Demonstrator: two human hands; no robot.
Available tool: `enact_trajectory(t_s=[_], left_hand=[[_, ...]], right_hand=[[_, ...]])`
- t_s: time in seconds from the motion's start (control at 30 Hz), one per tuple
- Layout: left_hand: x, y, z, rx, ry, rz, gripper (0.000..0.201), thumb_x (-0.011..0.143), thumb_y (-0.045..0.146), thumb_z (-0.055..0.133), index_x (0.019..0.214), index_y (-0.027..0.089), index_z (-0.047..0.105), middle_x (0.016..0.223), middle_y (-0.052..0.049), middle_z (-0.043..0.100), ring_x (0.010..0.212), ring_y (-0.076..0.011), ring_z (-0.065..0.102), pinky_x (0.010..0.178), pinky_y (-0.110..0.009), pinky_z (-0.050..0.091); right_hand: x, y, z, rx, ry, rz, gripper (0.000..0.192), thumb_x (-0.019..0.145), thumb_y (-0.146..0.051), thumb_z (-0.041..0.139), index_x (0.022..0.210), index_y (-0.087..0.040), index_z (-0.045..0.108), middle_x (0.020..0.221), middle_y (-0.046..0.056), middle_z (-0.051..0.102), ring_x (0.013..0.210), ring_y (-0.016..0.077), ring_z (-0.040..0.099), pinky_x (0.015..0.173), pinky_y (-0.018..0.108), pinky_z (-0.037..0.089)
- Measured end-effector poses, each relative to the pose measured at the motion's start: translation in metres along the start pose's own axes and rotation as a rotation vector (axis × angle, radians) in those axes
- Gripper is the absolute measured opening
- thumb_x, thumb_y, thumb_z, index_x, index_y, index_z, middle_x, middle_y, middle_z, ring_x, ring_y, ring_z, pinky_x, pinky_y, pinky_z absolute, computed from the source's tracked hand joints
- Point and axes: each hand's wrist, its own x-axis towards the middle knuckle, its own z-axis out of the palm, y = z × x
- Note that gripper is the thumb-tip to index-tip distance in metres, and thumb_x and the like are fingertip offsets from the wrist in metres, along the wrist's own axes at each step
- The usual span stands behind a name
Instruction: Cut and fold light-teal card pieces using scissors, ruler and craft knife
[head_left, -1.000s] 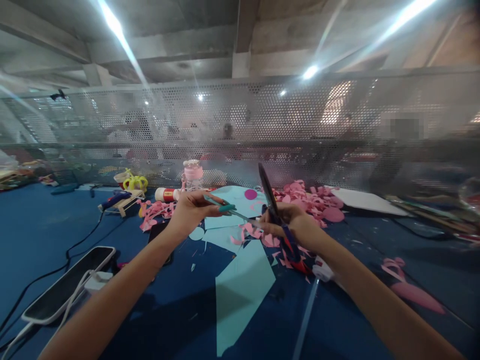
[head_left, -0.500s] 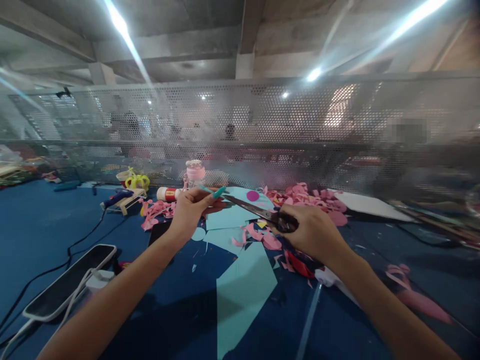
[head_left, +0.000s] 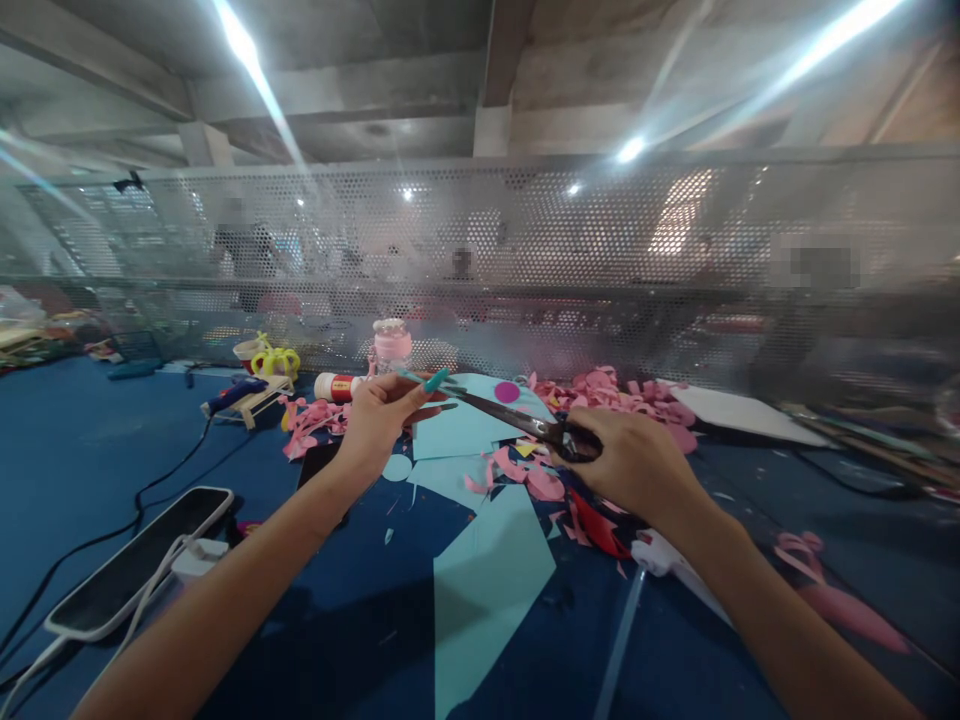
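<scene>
Pale blue paper shows as a sliver [head_left: 409, 376] at the tips of our left hand [head_left: 379, 412], whose fingers pinch it; most of it is hidden, so we cannot tell its shape. Our right hand [head_left: 634, 455] grips the scissors [head_left: 511, 412] by their dark handles, over the middle of the blue table [head_left: 75, 430]. The blades point at our left fingertips, but we cannot tell whether they touch the sliver.

Below and beyond the scissors we see pale blue sheets [head_left: 450, 437], partly covered by our left fingers and the blades, with a magenta disc [head_left: 507, 392] on the farthest. An angular blue sheet [head_left: 491, 600] lies nearest us. Pink scraps [head_left: 525, 472] crowd the space beneath our right hand, and a larger pink heap [head_left: 611, 392] lies behind it. Our right forearm crosses over a white tool [head_left: 660, 557], just beside a red object [head_left: 600, 525].

On the left, our forearm partly hides a dark flat object [head_left: 319, 460]. A white-edged device [head_left: 142, 565] and a white plug [head_left: 199, 558] lie near that arm. Farther back we find a red-labelled bottle [head_left: 337, 387], a pink-topped bottle [head_left: 392, 345] and a small wooden stand [head_left: 261, 405]. A perforated screen [head_left: 450, 220] closes off the far side.
</scene>
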Motion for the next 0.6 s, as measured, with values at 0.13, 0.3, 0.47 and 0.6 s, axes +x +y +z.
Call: enact_trajectory(t_s=[0.13, 0.3, 0.47, 0.6], left_hand=[[-0.0022, 0.0018, 0.0031, -0.071, -0.016, -0.048, 0.023, 0.059, 0.029, 0.077, 0.072, 0.014, 0.065, 0.069, -0.003, 0.070, 0.069, -0.0176, 0.069, 0.071, -0.031, 0.057], [-0.0035, 0.0007, 0.0058, -0.109, 0.005, -0.084, 0.021, 0.059, 0.027, 0.077, 0.068, 0.013, 0.063, 0.069, -0.005, 0.071, 0.069, -0.0184, 0.069, 0.072, -0.033, 0.057], [-0.0047, 0.0007, 0.0083, -0.136, 0.019, -0.133, 0.024, 0.056, 0.026, 0.079, 0.068, 0.012, 0.063, 0.066, -0.004, 0.070, 0.067, -0.0185, 0.069, 0.069, -0.032, 0.057], [-0.0055, 0.0009, 0.0092, -0.150, 0.003, -0.140, 0.028, 0.053, 0.027, 0.081, 0.069, 0.012, 0.064, 0.067, -0.005, 0.071, 0.067, -0.0182, 0.069, 0.067, -0.029, 0.057]], right_hand=[[0.0007, -0.0001, 0.0006, 0.008, 0.001, -0.036, 0.021, 0.070, -0.039, 0.056, 0.064, -0.018, 0.058, 0.059, 0.005, 0.064, 0.054, 0.0183, 0.056, 0.049, 0.025, 0.026], [0.0007, -0.0005, 0.0020, 0.018, 0.025, -0.060, 0.020, 0.071, -0.038, 0.054, 0.062, -0.019, 0.057, 0.057, 0.004, 0.063, 0.051, 0.0175, 0.054, 0.048, 0.025, 0.026], [0.0003, -0.0016, 0.0005, 0.000, -0.010, -0.060, 0.017, 0.069, -0.035, 0.057, 0.064, -0.019, 0.057, 0.056, 0.004, 0.062, 0.052, 0.0169, 0.054, 0.049, 0.025, 0.027], [0.0008, -0.0014, -0.0012, -0.004, -0.032, -0.050, 0.017, 0.069, -0.036, 0.058, 0.066, -0.019, 0.058, 0.060, 0.004, 0.064, 0.054, 0.0176, 0.055, 0.049, 0.025, 0.027]])
